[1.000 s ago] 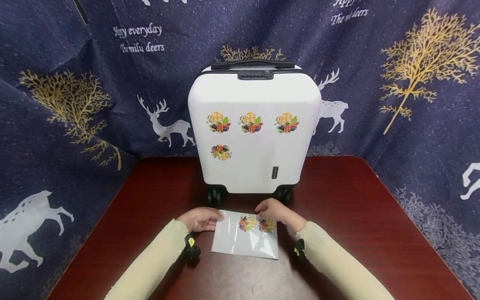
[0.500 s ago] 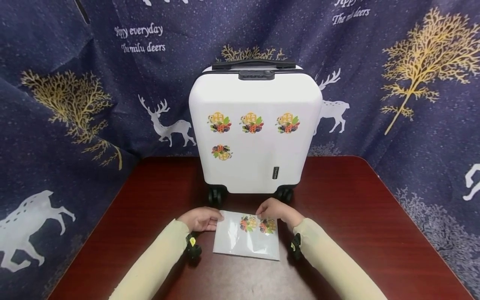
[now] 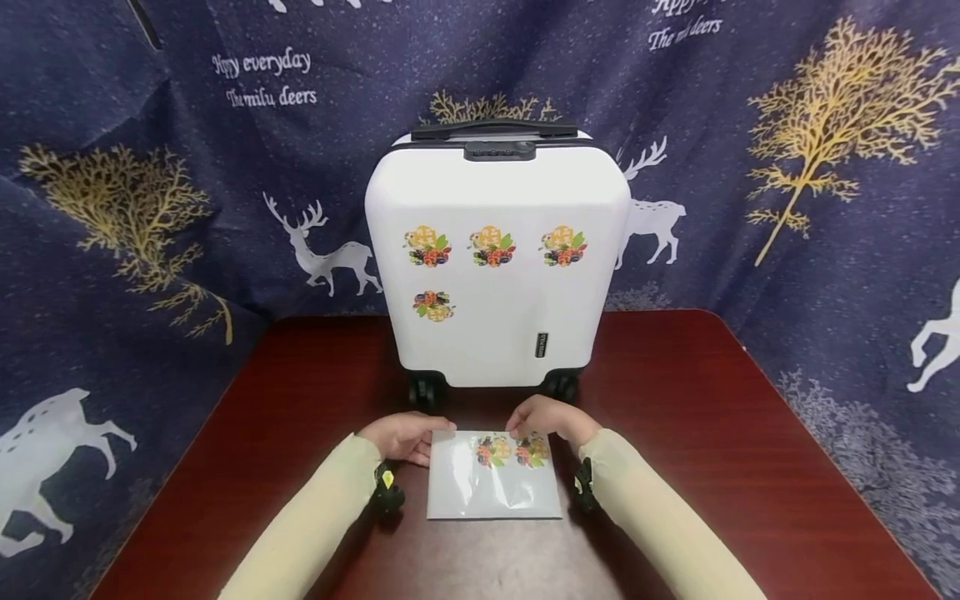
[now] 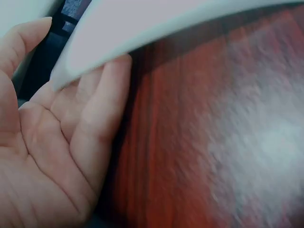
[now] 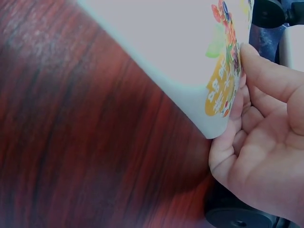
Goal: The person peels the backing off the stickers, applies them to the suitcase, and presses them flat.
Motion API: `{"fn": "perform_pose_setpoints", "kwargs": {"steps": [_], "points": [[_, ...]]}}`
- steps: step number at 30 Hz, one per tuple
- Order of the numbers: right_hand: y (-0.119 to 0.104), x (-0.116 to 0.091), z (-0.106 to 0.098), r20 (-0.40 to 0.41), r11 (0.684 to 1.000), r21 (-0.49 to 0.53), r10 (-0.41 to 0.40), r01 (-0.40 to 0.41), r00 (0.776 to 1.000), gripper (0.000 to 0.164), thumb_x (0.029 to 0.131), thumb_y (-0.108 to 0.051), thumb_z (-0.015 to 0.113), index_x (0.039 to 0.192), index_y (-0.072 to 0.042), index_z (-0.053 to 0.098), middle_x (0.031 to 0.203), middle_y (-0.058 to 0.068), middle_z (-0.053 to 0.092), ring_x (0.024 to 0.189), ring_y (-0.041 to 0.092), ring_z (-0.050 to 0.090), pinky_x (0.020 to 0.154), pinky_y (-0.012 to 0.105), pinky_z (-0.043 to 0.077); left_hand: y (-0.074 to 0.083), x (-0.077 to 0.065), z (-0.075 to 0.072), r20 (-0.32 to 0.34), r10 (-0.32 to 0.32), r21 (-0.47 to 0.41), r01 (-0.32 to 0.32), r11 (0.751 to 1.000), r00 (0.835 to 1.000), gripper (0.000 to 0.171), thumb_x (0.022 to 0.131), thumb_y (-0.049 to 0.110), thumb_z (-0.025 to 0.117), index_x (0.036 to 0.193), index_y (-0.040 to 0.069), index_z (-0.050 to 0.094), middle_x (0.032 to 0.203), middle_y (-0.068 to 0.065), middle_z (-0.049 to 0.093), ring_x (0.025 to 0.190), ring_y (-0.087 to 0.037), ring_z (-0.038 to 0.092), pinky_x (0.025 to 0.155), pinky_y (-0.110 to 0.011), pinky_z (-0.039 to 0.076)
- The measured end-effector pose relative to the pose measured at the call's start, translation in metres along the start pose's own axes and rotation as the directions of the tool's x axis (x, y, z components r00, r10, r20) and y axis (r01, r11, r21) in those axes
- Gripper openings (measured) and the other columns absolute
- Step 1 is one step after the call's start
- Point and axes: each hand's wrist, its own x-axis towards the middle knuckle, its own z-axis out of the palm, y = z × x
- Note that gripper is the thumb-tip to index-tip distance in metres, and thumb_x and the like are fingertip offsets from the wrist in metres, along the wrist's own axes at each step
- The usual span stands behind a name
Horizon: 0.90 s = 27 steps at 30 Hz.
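A glossy white sticker sheet (image 3: 487, 492) with two fruit stickers along its far side lies between the hands, just in front of a white suitcase (image 3: 495, 187). My right hand (image 3: 547, 418) pinches its far right edge, thumb in front and curled fingers behind, beside a fruit sticker (image 5: 221, 80). At the left edge, my left hand (image 3: 405, 435) has its fingers (image 4: 102, 104) under the sheet, fairly straight. Its thumb stands apart from the paper in the left wrist view. Four-finger detail behind the sheet is partly hidden.
The suitcase stands upright on a dark red table (image 3: 675, 400), with a black handle (image 3: 495, 129) and wheels (image 3: 425, 388). Three fruit stickers line its upper front, and another fruit sticker (image 3: 433, 306) sits below the left one. A patterned cloth (image 3: 315, 150) hangs behind.
The sheet has turned slightly, so its near edge now runs level. My left thumb has shifted off its face to the far edge. My right hand keeps its pinch.
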Motion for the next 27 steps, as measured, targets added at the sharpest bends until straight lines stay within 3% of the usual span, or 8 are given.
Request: {"fn": "perform_pose_setpoints", "kwargs": {"steps": [10,15,21,27], "points": [[-0.001,-0.001,-0.001,0.018,1.0,0.015,-0.025,0.025,1.0,0.014,0.091,-0.005,0.072,0.103,0.001,0.075,0.099,0.009,0.074,0.085,0.012,0.062,0.082,0.029,0.056,0.016,0.005,0.004,0.063,0.031,0.214,-0.044,0.976,0.998,0.034,0.092,0.027,0.069,0.107,-0.003,0.074,0.084,-0.003,0.075,0.073,-0.012,0.069,0.071,-0.032,0.063],[0.002,0.001,0.002,0.02,1.0,0.005,-0.026,0.026,0.999,0.012,0.09,-0.005,0.073,0.101,0.0,0.076,0.097,0.008,0.075,0.084,0.011,0.061,0.081,0.029,0.056,0.016,0.013,0.013,0.061,0.063,0.237,-0.076,0.968,0.996,0.034,0.09,0.028,0.07,0.105,-0.002,0.074,0.084,-0.003,0.073,0.075,-0.013,0.066,0.066,-0.029,0.058],[0.0,0.001,0.001,0.058,0.999,-0.008,-0.039,0.04,0.998,0.015,0.091,-0.007,0.073,0.103,0.0,0.077,0.099,0.008,0.076,0.087,0.011,0.062,0.083,0.029,0.056,0.016,0.015,0.017,0.071,0.092,0.262,-0.108,0.959,0.993,0.031,0.089,0.022,0.069,0.106,-0.003,0.076,0.084,-0.001,0.074,0.075,-0.012,0.067,0.069,-0.028,0.059],[0.001,0.0,-0.007,0.138,0.999,0.003,-0.044,0.044,0.99,0.024,0.096,-0.017,0.067,0.113,-0.002,0.074,0.114,0.009,0.074,0.104,0.015,0.064,0.098,0.04,0.055,0.015,0.017,0.019,0.057,0.089,0.247,-0.1,0.964,0.994,0.03,0.089,0.018,0.07,0.108,-0.005,0.075,0.086,-0.003,0.075,0.075,-0.012,0.069,0.071,-0.029,0.061]]}}
